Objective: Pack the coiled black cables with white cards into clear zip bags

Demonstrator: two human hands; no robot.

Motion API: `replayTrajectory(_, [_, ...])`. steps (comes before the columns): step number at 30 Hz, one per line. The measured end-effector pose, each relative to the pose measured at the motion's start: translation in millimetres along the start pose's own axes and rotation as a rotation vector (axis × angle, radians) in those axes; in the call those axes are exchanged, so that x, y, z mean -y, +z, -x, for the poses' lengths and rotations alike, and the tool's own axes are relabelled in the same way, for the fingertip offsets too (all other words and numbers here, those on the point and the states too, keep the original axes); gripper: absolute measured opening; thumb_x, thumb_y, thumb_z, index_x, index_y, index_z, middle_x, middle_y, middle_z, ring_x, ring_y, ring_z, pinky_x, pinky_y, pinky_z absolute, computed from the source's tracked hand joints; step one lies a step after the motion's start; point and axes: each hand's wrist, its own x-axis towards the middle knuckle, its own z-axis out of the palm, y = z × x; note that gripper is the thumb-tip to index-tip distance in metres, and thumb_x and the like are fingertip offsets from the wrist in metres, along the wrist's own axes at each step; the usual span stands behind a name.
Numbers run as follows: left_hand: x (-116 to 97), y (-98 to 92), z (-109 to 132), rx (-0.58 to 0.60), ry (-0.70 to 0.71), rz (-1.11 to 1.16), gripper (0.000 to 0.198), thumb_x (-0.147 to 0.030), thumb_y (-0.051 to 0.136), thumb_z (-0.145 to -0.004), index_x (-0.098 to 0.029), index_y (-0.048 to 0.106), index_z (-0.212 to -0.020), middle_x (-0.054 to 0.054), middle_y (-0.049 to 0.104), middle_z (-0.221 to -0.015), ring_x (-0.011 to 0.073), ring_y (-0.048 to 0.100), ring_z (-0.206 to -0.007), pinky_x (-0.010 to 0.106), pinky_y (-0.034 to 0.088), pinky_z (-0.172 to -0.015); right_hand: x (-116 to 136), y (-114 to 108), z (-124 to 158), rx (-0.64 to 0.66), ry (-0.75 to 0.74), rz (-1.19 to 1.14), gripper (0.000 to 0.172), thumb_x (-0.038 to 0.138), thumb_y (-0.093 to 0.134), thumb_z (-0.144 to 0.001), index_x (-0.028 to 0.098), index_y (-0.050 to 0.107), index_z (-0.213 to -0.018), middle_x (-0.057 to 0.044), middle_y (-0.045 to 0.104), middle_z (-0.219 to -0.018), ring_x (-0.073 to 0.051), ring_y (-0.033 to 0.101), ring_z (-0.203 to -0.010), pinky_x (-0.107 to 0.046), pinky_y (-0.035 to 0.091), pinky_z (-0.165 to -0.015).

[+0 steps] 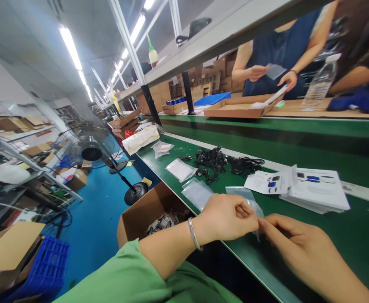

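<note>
One bag (241, 193) pinched by left hand (230, 216) and right hand (301, 242) together, two cable heaps (210, 160) and one booklet pile (317, 198) along surface's (365, 235) far edge.

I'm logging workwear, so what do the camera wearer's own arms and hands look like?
The left hand is ungloved, with a narrow silver bracelet at the wrist and a plain green fabric sleeve farther up. The right hand is ungloved too, without visible sleeve or jewellery.

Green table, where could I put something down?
Bare green shows on the green table between the leaflets and the right hand. Beyond the left hand it's crowded with plastic bags and black cables.
</note>
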Motion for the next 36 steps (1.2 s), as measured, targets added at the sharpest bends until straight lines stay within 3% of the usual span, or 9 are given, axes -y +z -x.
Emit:
replayTrajectory(5, [13, 12.6, -10, 0.061, -0.125, 0.110, 0.016, -0.022, 0.078, -0.070, -0.017, 0.071, -0.085, -0.001, 0.070, -0.073, 0.0162, 0.068, -0.074, 0.025, 0.053, -0.069, 5, 5, 1, -0.044, 0.003, 0.020, 0.043, 0.059, 0.057, -0.089, 0.027, 0.071, -0.063, 0.000, 0.065, -0.057, -0.019, 0.058, -0.053, -0.030, 0.044, -0.051])
replayTrajectory(10, [7, 14.7, -6, -0.204, 0.005, -0.003, 0.017, -0.019, 0.072, -0.073, -0.020, 0.068, -0.090, -0.001, 0.071, -0.077, 0.0152, 0.067, -0.074, 0.027, 0.056, -0.074, 21, 8, 7, -0.313, 0.202, 0.097, 0.037, 0.049, 0.059, -0.083, 0.028, 0.054, -0.052, 0.003, 0.047, -0.047, -0.016, 0.044, -0.047, -0.031, 0.035, -0.049])
replayTrajectory(15, [0, 11.6, 4, -0.081, 0.164, -0.198, 0.045, -0.026, 0.069, -0.083, -0.024, 0.060, -0.127, -0.005, 0.075, -0.081, 0.0155, 0.069, -0.071, 0.030, 0.059, -0.079, 32, 10, 9, -0.258, 0.230, -0.107, 0.041, 0.056, 0.060, -0.082, 0.028, 0.054, -0.053, 0.004, 0.043, -0.049, -0.014, 0.036, -0.049, -0.032, 0.028, -0.049])
replayTrajectory(20, [-2, 2.6, 5, 0.036, 0.369, -0.579, 0.024, -0.022, 0.057, -0.092, -0.025, 0.075, -0.107, 0.002, 0.080, -0.099, 0.0214, 0.075, -0.097, 0.035, 0.059, -0.095, 9, 5, 3, -0.189, 0.260, -0.087, 0.043, 0.055, 0.060, -0.085, 0.027, 0.054, -0.053, 0.003, 0.049, -0.049, -0.015, 0.042, -0.047, -0.032, 0.036, -0.049])
replayTrajectory(22, [-4, -2.1, 1, 0.104, 0.364, -0.640, 0.027, -0.024, 0.056, -0.093, -0.024, 0.080, -0.104, 0.004, 0.080, -0.100, 0.0237, 0.075, -0.100, 0.036, 0.060, -0.096, -8, 4, -1, -0.126, 0.208, -0.069, 0.036, 0.059, 0.064, -0.083, 0.026, 0.068, -0.067, -0.002, 0.067, -0.062, -0.021, 0.061, -0.055, -0.034, 0.048, -0.054])
replayTrajectory(24, [-5, -5.2, -2, 0.126, 0.349, -0.623, 0.030, -0.023, 0.055, -0.092, -0.021, 0.083, -0.104, 0.005, 0.080, -0.098, 0.0236, 0.075, -0.098, 0.035, 0.060, -0.093, -22, 6, -4, -0.147, 0.045, -0.022, 0.041, 0.058, 0.070, -0.079, 0.026, 0.077, -0.103, -0.009, 0.082, -0.102, -0.033, 0.077, -0.092, -0.042, 0.059, -0.076])
replayTrajectory(27, [-6, -4.6, -4, 0.107, 0.390, -0.550, 0.028, -0.017, 0.057, -0.087, -0.017, 0.083, -0.096, 0.005, 0.079, -0.093, 0.0200, 0.073, -0.089, 0.030, 0.060, -0.086, -30, 16, -3, -0.241, -0.246, 0.205, 0.072, 0.059, 0.073, -0.079, 0.030, 0.061, -0.144, -0.014, 0.070, -0.144, -0.043, 0.066, -0.129, -0.054, 0.056, -0.094])
replayTrajectory(31, [-6, 2.2, -5, 0.103, 0.472, -0.501, 0.022, -0.024, 0.064, -0.090, -0.015, 0.076, -0.073, 0.006, 0.073, -0.081, 0.0183, 0.069, -0.079, 0.030, 0.057, -0.079, -24, 30, 0, -0.301, -0.397, 0.425, 0.082, 0.061, 0.074, -0.079, 0.031, 0.048, -0.151, -0.018, 0.072, -0.134, -0.045, 0.067, -0.119, -0.053, 0.054, -0.084])
replayTrajectory(36, [-5, 7.0, -12, 0.106, 0.395, -0.318, 0.023, -0.036, 0.076, -0.092, -0.018, 0.080, -0.079, 0.005, 0.074, -0.089, 0.0191, 0.072, -0.091, 0.029, 0.056, -0.084, -21, 31, -1, -0.388, -0.415, 0.482, 0.042, 0.043, 0.067, -0.082, 0.029, 0.058, -0.121, -0.012, 0.076, -0.105, -0.040, 0.071, -0.104, -0.054, 0.049, -0.084])
